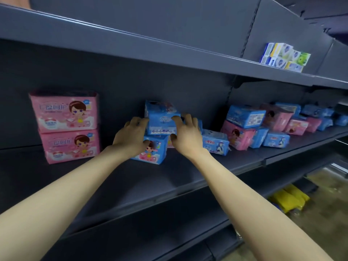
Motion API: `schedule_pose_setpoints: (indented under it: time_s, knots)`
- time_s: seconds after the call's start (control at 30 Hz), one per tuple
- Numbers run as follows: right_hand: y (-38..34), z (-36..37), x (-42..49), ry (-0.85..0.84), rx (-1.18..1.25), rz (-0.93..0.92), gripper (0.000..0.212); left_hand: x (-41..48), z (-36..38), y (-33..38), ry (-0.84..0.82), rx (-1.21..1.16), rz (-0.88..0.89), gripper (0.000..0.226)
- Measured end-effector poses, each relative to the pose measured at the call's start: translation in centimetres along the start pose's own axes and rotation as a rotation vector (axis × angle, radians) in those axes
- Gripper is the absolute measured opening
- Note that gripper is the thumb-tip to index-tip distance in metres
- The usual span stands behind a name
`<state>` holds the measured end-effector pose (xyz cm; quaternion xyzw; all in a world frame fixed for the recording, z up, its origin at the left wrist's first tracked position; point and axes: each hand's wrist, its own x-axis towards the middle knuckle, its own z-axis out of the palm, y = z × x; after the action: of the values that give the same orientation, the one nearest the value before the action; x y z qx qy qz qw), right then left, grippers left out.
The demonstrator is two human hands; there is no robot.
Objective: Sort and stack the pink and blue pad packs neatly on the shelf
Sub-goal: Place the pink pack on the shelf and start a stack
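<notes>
Head camera showed the left hand [131, 136] and right hand [185, 132] curled on opposite ends of a blue pack [162, 120], sitting on a lower pack [153, 151] on the shelf [169, 178]. It looked light, soft and slick-wrapped, best squeezed gently by those ends. Pink packs [66, 127] stood stacked left of the hands; mixed packs [263, 123] lay jumbled farther right.

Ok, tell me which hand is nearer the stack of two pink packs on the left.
Left. The left hand grips the blue pack on its left side, toward the pink stack; the right hand grips that pack's right side, farther off.
</notes>
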<state>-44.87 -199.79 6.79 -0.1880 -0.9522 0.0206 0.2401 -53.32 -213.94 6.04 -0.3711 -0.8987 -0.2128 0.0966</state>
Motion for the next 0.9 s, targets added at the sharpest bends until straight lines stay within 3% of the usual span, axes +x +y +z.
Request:
schedule_pose_setpoints:
  time_s: [0.9]
  knots:
    - [3.4, 1.3, 5.5, -0.311, 0.402, -0.094, 0.071, 4.9, 1.3, 3.1, 0.043, -0.145, -0.136, 0.076]
